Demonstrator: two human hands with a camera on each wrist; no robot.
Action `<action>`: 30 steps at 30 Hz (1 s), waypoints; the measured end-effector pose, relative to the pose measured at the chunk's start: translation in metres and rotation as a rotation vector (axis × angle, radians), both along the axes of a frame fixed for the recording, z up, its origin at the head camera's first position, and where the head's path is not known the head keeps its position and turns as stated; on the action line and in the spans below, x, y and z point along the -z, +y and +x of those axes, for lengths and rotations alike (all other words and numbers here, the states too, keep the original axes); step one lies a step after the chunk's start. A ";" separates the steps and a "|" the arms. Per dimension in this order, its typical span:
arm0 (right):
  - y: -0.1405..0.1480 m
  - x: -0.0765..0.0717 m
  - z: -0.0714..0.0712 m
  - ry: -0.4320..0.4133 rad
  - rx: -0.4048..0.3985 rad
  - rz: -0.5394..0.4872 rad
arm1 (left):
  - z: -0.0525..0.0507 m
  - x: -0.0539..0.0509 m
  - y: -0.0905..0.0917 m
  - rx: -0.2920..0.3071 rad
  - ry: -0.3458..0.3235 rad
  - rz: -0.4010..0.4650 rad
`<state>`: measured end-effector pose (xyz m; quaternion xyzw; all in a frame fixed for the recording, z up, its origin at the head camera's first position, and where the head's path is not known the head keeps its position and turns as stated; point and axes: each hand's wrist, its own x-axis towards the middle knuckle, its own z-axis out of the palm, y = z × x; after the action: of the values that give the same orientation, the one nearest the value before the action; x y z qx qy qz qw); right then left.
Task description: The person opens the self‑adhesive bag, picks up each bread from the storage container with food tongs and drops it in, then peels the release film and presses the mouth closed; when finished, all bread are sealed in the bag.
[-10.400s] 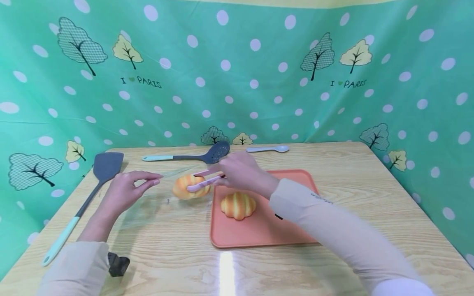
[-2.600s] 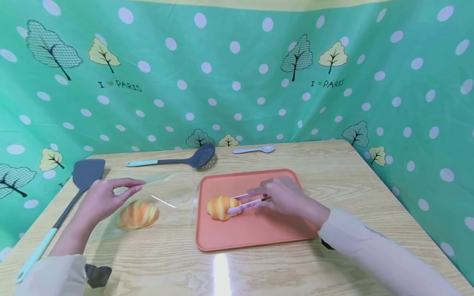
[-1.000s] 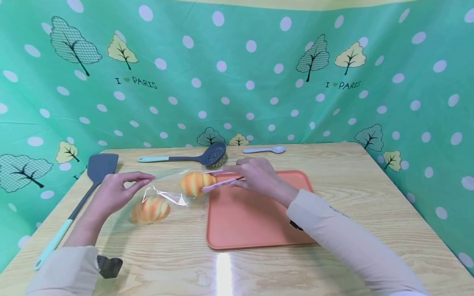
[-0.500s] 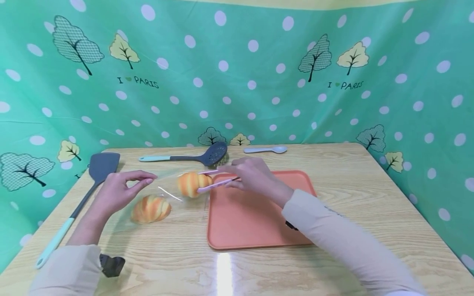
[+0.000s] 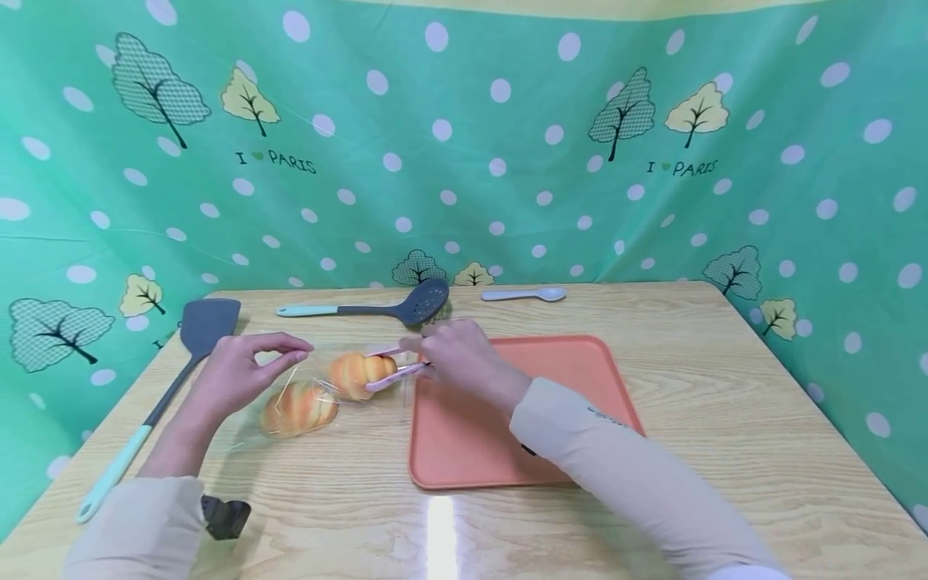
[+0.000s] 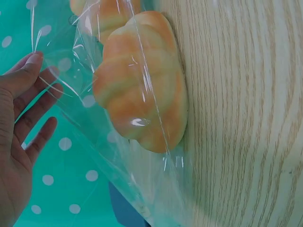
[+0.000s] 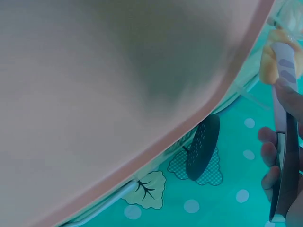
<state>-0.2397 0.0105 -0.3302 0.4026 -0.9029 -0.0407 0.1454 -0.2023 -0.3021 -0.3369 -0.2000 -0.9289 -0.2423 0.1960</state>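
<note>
A clear plastic bag lies left of the tray, its edge pinched between thumb and fingers of my left hand [image 5: 239,372], also in the left wrist view [image 6: 23,104]. One bread roll [image 5: 299,408] rests inside it, large under the film in the left wrist view [image 6: 142,80]. My right hand [image 5: 460,354] grips pink tongs [image 5: 395,376], whose arms hold a second roll [image 5: 354,375] within the bag, beside the first. In the right wrist view the fingers [image 7: 284,94] wrap the tongs [image 7: 279,109], with that roll [image 7: 268,66] at their tips.
The salmon tray [image 5: 500,451] holds no roll and lies under my right forearm. A slotted ladle [image 5: 423,303] and a small spoon [image 5: 536,295] lie along the back edge. A spatula [image 5: 210,322] stretches down the left side. A patterned cloth [image 5: 464,161] hangs behind.
The right hand and tongs have moved left, carrying the second roll from over the tray's left edge deeper into the bag, close to the first. The left hand keeps its pinch.
</note>
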 end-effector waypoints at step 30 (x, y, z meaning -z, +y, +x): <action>-0.001 -0.008 0.004 -0.002 0.012 0.098 | -0.001 -0.007 0.007 0.018 0.211 0.026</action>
<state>-0.2355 0.0096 -0.3224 0.4040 -0.9023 -0.0851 0.1244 -0.2037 -0.2949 -0.3299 -0.2303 -0.8981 -0.2335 0.2931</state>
